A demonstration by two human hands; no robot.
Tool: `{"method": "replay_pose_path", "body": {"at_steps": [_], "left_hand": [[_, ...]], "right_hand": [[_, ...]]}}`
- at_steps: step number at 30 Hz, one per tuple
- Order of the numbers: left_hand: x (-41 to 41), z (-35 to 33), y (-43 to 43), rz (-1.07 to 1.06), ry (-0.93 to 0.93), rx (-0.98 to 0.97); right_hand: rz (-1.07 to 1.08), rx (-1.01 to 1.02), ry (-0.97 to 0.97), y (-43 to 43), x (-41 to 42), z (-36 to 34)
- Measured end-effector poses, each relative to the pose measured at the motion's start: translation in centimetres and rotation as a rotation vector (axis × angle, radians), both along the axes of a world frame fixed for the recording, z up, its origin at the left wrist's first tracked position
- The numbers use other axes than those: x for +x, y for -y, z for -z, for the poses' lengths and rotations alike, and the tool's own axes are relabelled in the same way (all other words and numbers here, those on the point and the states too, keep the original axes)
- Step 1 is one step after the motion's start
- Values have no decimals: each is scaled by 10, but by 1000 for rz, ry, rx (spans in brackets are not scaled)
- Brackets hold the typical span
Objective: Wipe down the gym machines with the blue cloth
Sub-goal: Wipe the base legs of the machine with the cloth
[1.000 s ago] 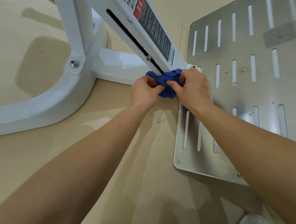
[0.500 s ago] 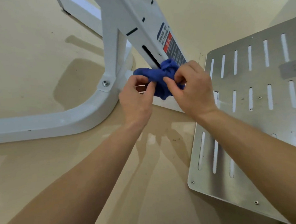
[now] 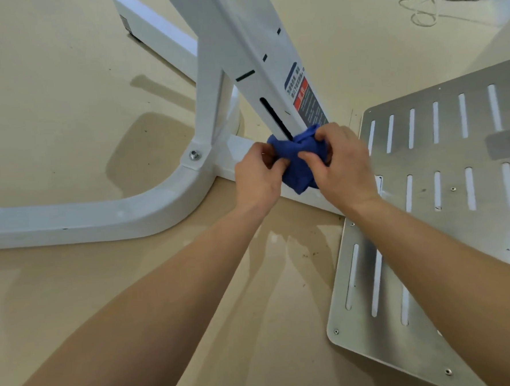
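A bunched blue cloth (image 3: 298, 160) sits between my two hands at the foot of the white gym machine's slanted column (image 3: 258, 73). My left hand (image 3: 256, 178) pinches the cloth's left side with thumb and fingers. My right hand (image 3: 343, 163) grips its right side, fingers curled over the top. The cloth lies against the lower end of the column, just below its dark slot and the red and blue warning label (image 3: 303, 97). Part of the cloth is hidden under my right hand.
The machine's white curved base tube (image 3: 106, 215) runs left along the beige floor. A slotted metal footplate (image 3: 444, 181) lies flat to the right. A bolt (image 3: 194, 155) fixes the brace to the base. White cord (image 3: 421, 6) coils at the top right.
The camera view has pulled back and tilted up, showing more of the column. Both hands keep hold of the cloth at the foot of the column, below the label.
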State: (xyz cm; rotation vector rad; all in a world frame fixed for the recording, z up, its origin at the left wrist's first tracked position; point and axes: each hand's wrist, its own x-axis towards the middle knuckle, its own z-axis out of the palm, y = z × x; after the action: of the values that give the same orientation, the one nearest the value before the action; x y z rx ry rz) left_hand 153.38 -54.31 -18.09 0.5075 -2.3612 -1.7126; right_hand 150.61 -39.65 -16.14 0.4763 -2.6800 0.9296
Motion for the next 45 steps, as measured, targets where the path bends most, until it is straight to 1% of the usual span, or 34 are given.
{"method": "replay_pose_path", "body": {"at_steps": [3,6,10,13,15,18,21,23,25,28,30,32,34,39,41,43,45], "left_hand": [[3,-17,9,-118,-89,34],[0,-53,32,-263,-212,80],[-9,-94,67,-357,-290,27],[-17,-113,82,-455,-370,48],[-20,-117,84,-460,-375,59],[-14,-108,75,-363,-279,55],[-13,-109,81,-332,-256,39],[-21,-126,97,-397,-305,23],[-30,-146,115,-494,-371,30],[-38,-158,123,-559,-444,52],[-35,-149,114,-539,-427,46],[-25,-131,97,-463,-380,15],[-12,-112,79,-375,-339,6],[12,-55,32,-174,-250,-16],[19,-22,10,-90,-142,-6],[18,10,-10,-29,4,14],[10,32,-27,14,100,29]], "right_hand": [[-13,-62,-24,17,-4,-18],[-43,-156,-93,52,-18,-51],[-108,-241,-169,94,-34,-92],[-137,-291,-210,113,-42,-112],[-152,-286,-208,118,-45,-116],[-128,-263,-158,107,-37,-104],[-88,-310,-89,107,-32,-102],[-107,-355,-106,128,-39,-122],[-141,-389,-172,152,-48,-146],[-168,-429,-224,172,-56,-165],[-166,-409,-221,164,-55,-156],[-144,-370,-201,142,-49,-134],[-104,-342,-147,112,-39,-106],[52,-355,-3,35,5,-38],[135,-308,137,7,20,-10],[227,-215,270,-14,26,15],[282,-109,350,-27,27,31]]}}
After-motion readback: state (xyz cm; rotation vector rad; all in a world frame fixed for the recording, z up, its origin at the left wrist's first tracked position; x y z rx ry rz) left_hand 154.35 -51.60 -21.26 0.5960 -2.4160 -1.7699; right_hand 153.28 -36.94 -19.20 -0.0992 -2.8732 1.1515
